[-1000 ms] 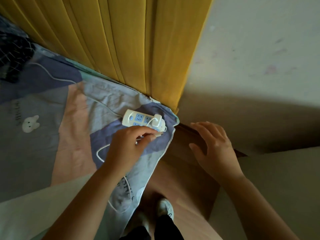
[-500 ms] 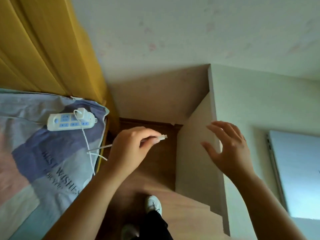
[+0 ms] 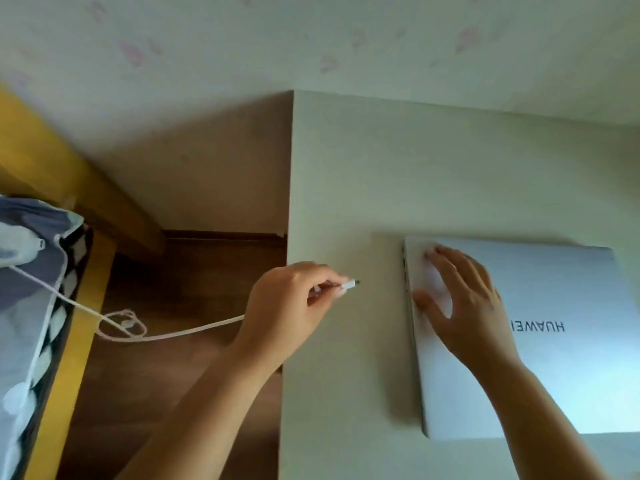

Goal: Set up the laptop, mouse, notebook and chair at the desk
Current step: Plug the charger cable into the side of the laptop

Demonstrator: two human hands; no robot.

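Note:
A closed silver laptop (image 3: 554,368) lies flat on the pale desk (image 3: 346,188), its logo facing away from me. My right hand (image 3: 460,306) rests flat on the laptop's left part, fingers spread near its port edge. My left hand (image 3: 287,306) pinches the plug end of a white charging cable (image 3: 173,336), with the plug tip pointing right, a short gap from the laptop's left side. The cable trails left across the gap to a white power strip (image 3: 17,247) on the bed. No mouse, notebook or chair shows.
A bed with a patterned blue cover (image 3: 31,306) and a yellow frame stands at the left. Brown wooden floor (image 3: 173,393) fills the gap between bed and desk. A pale wall with faint pink marks runs behind the desk.
My view swung right from the bed to the desk. My left hand carried the cable plug over the desk edge toward the laptop. My right hand came down onto the laptop lid.

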